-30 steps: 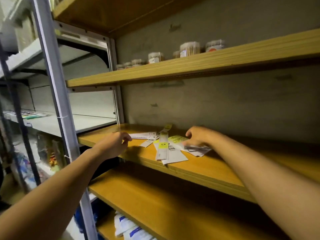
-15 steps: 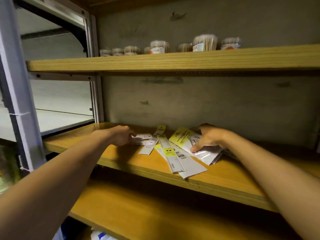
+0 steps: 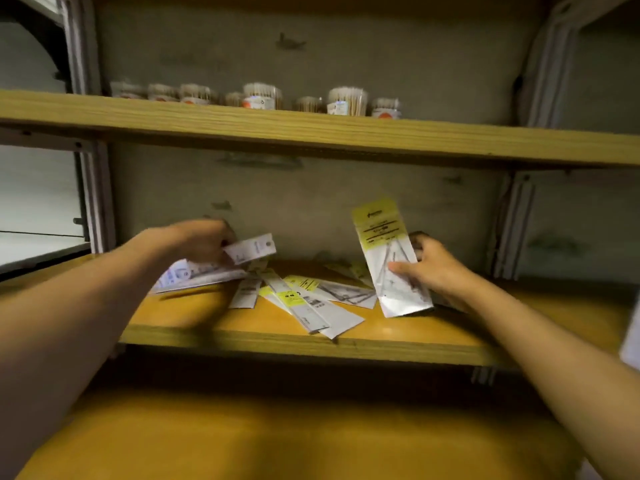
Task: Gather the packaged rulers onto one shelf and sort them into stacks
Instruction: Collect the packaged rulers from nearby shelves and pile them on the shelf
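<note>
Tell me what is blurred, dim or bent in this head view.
Head view: the left hand and the white packets it grips are smeared by motion; the right hand and its yellow-topped packet are sharper; the loose packets on the shelf are readable only as shapes; light is dim and yellowish; the wide lens bows the upper shelf.

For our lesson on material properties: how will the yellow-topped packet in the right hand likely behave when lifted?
The yellow-topped packet stands upright in the right hand, so it is probably fairly stiff. It looks thin and flat, so likely light. Its glossy wrapper may be slippery.
</note>
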